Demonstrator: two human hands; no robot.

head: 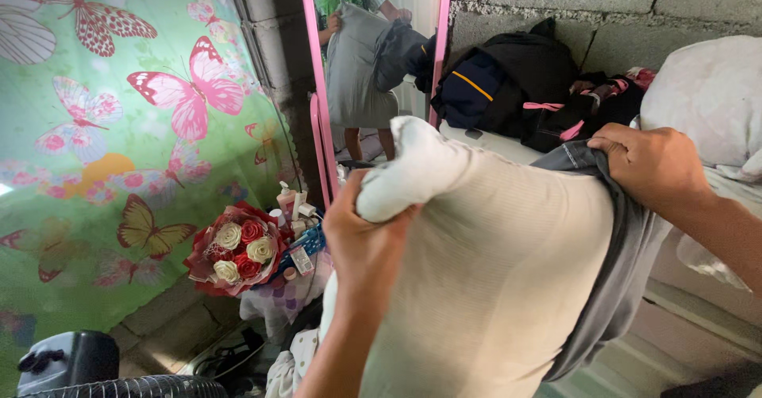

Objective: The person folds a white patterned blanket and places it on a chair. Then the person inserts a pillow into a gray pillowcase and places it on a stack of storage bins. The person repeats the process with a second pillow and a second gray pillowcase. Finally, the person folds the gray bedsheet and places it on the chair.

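Pillow point(492, 279), cream, centre to lower right of frame; our left hand point(367, 235) fists its upper corner, forearm rising from below; our right hand point(652, 164), upper right, pinches the grey pillowcase point(623, 279) edge; pink-framed mirror point(377, 57) behind, top centre.

The scene is lit evenly by soft daylight, and no hard shadows are cast. The brightest patch is seen in the mirror point(381, 57) at 12 o'clock, where a pale, nearly washed-out area is reflected. The butterfly curtain point(119, 128) at 9 o'clock is shown glowing, as if lit from behind. Dimmer tones are found at 7 o'clock near the fan point(127, 386). The pillow point(492, 287) is rendered sharply, with gentle shading in its folds. Wide-angle stretching is noticed toward the edges. No motion blur is seen.
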